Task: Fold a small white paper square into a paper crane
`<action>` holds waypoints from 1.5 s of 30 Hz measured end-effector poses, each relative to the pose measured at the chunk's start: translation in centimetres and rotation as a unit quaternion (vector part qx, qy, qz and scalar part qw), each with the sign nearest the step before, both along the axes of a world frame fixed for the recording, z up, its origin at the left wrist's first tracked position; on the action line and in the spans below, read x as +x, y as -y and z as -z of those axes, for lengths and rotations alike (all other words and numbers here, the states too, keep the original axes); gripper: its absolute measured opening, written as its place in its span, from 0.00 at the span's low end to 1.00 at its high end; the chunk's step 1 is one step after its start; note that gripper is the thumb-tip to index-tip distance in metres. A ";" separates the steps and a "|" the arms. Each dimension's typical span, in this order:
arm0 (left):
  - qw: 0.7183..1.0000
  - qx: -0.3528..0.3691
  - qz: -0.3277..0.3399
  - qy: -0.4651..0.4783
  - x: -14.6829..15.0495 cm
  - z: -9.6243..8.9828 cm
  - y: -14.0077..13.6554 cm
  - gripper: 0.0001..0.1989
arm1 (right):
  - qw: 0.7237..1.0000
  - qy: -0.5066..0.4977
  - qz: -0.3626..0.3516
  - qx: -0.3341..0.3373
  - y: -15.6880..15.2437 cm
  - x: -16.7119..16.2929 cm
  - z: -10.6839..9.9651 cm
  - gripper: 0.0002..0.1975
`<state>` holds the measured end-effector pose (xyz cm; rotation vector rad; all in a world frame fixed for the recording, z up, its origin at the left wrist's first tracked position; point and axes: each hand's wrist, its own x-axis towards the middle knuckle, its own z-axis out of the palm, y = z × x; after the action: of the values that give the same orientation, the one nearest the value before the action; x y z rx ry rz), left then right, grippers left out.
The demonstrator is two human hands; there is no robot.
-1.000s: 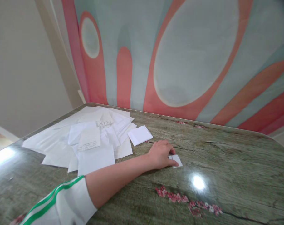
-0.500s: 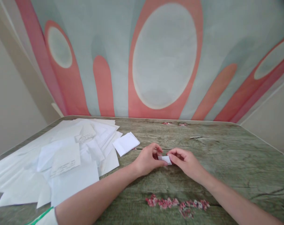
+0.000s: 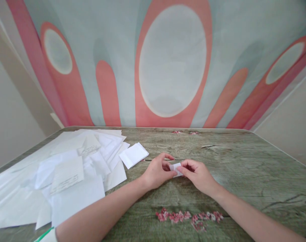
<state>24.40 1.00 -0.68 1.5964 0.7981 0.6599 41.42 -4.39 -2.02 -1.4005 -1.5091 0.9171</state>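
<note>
A small folded piece of white paper (image 3: 176,169) is held just above the wood-patterned table, between my two hands. My left hand (image 3: 158,172) pinches its left side, thumb in front and index finger stretched out behind. On the right side, my right hand (image 3: 195,173) grips the paper between thumb and bent fingers. Parts of the paper are hidden behind the fingers. Beyond my left wrist lies a small stack of white folded paper (image 3: 134,155), flat on the table.
A wide, overlapping heap of white paper sheets (image 3: 79,205) covers the left of the table (image 3: 243,188), some with printed lines. Pink flowers (image 3: 178,216) are printed on the tabletop near the front. Behind the table hangs a patterned pink and grey-green backdrop (image 3: 168,122).
The small paper has tilted and shows more of its face. My right thumb has moved onto its front, and my left index finger has straightened. The view has shifted slightly.
</note>
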 end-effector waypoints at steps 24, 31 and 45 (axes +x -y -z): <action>0.916 -0.321 0.143 0.195 -0.3 -0.3 -0.3 0.30 | 0.954 -0.262 -0.131 -0.069 -0.2 0.7 -0.1 0.07; 0.988 -0.084 -0.012 0.128 0.4 0.8 -0.6 0.16 | 0.997 -0.019 -0.070 -0.019 -0.4 0.7 -0.4 0.16; 0.968 0.243 -0.019 -0.056 -0.4 1.1 -0.3 0.19 | 0.969 0.210 -0.055 0.120 -1.1 0.4 0.0 0.09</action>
<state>24.01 1.29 -1.82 2.0804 0.7877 0.8434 41.87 -3.25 -2.04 -1.3972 -1.9573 0.4929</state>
